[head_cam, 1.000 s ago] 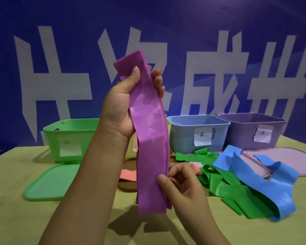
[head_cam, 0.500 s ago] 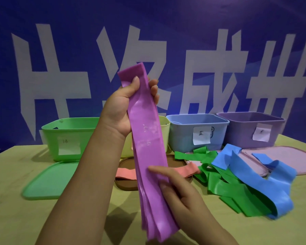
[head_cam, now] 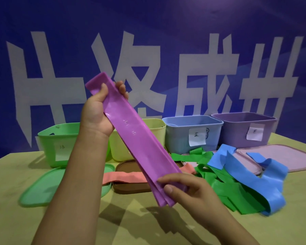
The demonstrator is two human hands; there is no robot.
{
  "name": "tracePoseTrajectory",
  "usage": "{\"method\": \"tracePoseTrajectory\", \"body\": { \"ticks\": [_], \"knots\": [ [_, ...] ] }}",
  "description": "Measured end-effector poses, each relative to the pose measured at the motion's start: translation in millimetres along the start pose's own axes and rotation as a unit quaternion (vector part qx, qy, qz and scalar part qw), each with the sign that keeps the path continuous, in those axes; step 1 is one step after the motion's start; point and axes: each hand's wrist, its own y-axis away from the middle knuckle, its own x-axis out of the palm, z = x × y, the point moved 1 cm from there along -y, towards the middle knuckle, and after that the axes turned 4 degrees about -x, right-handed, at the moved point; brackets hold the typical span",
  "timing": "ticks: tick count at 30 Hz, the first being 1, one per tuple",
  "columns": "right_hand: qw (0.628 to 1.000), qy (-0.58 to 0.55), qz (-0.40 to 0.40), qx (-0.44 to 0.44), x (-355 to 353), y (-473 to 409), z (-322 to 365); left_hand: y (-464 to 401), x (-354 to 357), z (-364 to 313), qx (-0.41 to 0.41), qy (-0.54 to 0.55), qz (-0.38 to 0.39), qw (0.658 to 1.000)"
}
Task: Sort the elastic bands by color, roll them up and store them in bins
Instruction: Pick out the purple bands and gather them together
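Taking the brown lid [head_cam: 131,186] as landmark: bare counter [head_cam: 166,227] open in front of it, toward the viewer. Just left, green lid [head_cam: 42,188] lying flat. Draped across it, pink band [head_cam: 124,176]. Behind it, four open-topped bins in a row: green bin [head_cam: 55,138], yellow bin [head_cam: 154,128], blue bin [head_cam: 187,131], purple bin [head_cam: 237,128]. To its right, heaped green bands [head_cam: 228,191] and blue bands [head_cam: 272,183] blocking the counter. Above it, slanting purple bands [head_cam: 140,138] barring the way.

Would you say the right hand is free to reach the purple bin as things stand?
Probably not right now: the right hand pinches the lower end of the purple band. The purple bin itself stands open, with only loose bands on the table between.
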Motion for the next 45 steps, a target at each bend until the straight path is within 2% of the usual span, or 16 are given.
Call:
{"method": "tracePoseTrajectory", "body": {
  "ticks": [4, 9, 15, 18, 20, 23, 28, 33, 37, 39, 42, 45],
  "knots": [
    [0.995, -0.077, -0.04, 0.041, -28.4, -1.5, 6.7, -1.7, 0.0, 8.6, -0.003, -0.008, -0.008, 1.0],
    [0.968, -0.169, -0.148, 0.11, -80.0, -8.2, 1.1, -2.4, -3.6, 21.6, -0.039, -0.058, -0.066, 0.995],
    [0.942, -0.145, -0.261, 0.15, -163.2, -16.0, -5.0, 5.8, 13.0, 72.8, -0.128, -0.109, -0.083, 0.982],
    [0.933, -0.112, -0.263, 0.217, -211.6, -12.5, -16.1, 9.9, 23.5, 100.9, -0.146, -0.145, -0.084, 0.975],
    [0.92, -0.129, -0.234, 0.287, -247.1, -6.9, -23.9, 12.7, 33.4, 118.5, -0.152, -0.192, -0.073, 0.967],
    [0.903, -0.136, -0.197, 0.357, -304.6, -0.8, -37.6, 13.5, 50.8, 145.1, -0.17, -0.316, -0.037, 0.933],
    [0.875, -0.112, -0.255, 0.395, -387.6, 0.3, -60.1, -1.2, 83.0, 209.0, -0.242, -0.431, 0.008, 0.869],
    [0.871, -0.081, -0.327, 0.358, -455.7, -7.9, -92.8, -25.7, 107.3, 297.6, -0.29, -0.502, 0.041, 0.814],
    [0.835, -0.056, -0.458, 0.298, -506.2, -6.3, -139.1, -43.8, 130.9, 364.8, -0.325, -0.542, 0.093, 0.77],
    [0.814, 0.001, -0.502, 0.292, -528.4, -1.2, -163.7, -50.3, 142.8, 396.3, -0.336, -0.553, 0.113, 0.754],
    [0.788, 0.092, -0.528, 0.302, -555.9, 7.2, -195.3, -59.2, 158.0, 438.1, -0.332, -0.584, 0.143, 0.727],
    [0.771, 0.145, -0.533, 0.317, -571.0, 13.6, -214.6, -66.0, 164.8, 470.1, -0.331, -0.627, 0.165, 0.686]
  ]
}}
